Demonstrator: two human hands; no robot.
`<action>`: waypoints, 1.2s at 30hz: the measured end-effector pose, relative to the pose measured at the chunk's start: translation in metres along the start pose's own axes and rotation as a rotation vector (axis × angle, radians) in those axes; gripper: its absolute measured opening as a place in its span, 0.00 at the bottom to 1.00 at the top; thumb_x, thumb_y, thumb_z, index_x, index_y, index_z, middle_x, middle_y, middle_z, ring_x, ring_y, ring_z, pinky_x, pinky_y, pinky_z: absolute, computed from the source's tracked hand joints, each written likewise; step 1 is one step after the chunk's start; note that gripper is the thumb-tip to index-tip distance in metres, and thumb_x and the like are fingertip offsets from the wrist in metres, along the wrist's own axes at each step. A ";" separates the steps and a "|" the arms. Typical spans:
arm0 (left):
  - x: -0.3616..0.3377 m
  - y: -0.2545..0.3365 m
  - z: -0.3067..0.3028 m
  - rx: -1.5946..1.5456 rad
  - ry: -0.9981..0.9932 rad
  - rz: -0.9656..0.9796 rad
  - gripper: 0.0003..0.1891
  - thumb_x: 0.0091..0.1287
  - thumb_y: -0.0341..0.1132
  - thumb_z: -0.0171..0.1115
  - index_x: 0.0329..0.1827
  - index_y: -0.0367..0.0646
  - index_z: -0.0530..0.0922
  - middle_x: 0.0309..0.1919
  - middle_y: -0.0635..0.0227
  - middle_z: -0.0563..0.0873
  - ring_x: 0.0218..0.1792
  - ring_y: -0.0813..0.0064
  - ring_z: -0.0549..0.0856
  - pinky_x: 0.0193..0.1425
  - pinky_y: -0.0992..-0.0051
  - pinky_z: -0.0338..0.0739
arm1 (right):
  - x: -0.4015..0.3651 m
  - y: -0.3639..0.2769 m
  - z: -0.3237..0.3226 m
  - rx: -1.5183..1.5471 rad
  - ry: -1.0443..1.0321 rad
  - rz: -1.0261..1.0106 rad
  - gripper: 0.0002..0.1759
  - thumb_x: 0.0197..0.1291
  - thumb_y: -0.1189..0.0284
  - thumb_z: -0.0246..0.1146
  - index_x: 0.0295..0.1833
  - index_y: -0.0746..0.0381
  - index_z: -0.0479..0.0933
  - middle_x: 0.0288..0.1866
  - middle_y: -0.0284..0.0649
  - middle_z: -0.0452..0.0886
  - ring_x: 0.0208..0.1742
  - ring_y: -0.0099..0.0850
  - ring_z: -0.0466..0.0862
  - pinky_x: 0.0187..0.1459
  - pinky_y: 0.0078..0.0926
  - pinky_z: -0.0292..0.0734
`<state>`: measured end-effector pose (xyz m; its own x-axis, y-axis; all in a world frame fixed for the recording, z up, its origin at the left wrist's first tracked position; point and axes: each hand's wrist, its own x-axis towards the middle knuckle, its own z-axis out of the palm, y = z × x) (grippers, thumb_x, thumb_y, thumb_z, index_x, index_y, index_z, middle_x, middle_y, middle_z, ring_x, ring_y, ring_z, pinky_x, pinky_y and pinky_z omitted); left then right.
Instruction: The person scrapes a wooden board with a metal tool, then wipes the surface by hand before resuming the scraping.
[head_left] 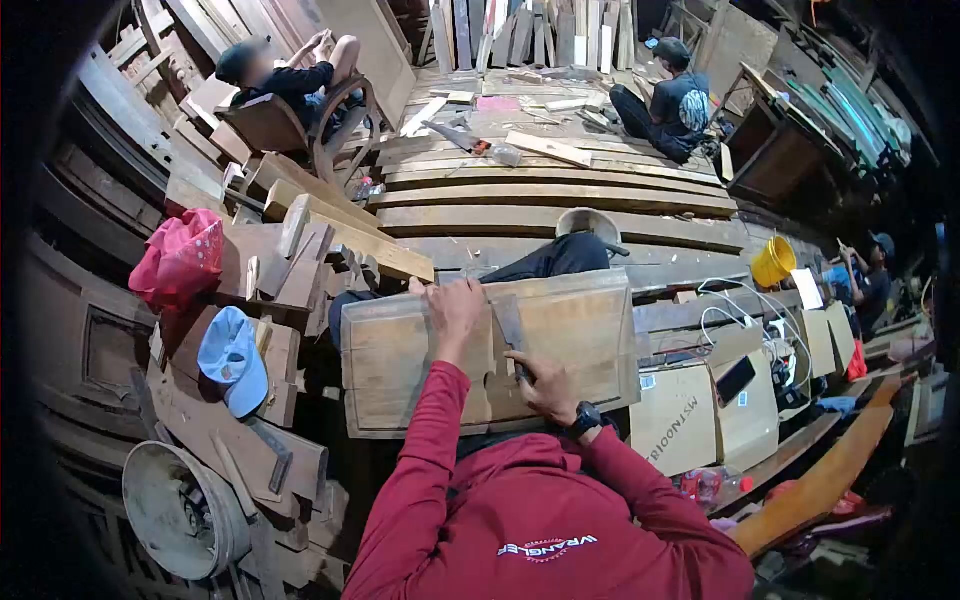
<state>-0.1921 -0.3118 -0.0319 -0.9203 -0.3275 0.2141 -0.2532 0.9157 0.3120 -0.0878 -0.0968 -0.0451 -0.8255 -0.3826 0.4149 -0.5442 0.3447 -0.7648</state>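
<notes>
Cluttered wood shop: left hand [455,305] rests open on wooden panel [400,360], right hand [540,385] fingers closed round flat tool [510,325].

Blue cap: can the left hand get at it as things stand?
Probably yes. The cap lies uncovered on stacked wood at the left, with nothing standing between it and the left hand. That hand rests open on the panel, holding nothing, but would have to leave it.
</notes>
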 end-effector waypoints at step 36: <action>0.003 0.001 0.003 0.018 0.036 0.005 0.26 0.76 0.46 0.50 0.34 0.35 0.91 0.33 0.44 0.90 0.39 0.48 0.91 0.65 0.53 0.71 | -0.014 0.005 -0.010 0.002 -0.102 0.057 0.20 0.51 0.78 0.61 0.52 0.61 0.85 0.43 0.51 0.89 0.41 0.49 0.89 0.43 0.39 0.84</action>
<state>-0.1960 -0.3107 -0.0341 -0.9102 -0.3310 0.2489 -0.2547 0.9213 0.2940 -0.0803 -0.0814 -0.0497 -0.8352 -0.4482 0.3186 -0.4968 0.3667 -0.7866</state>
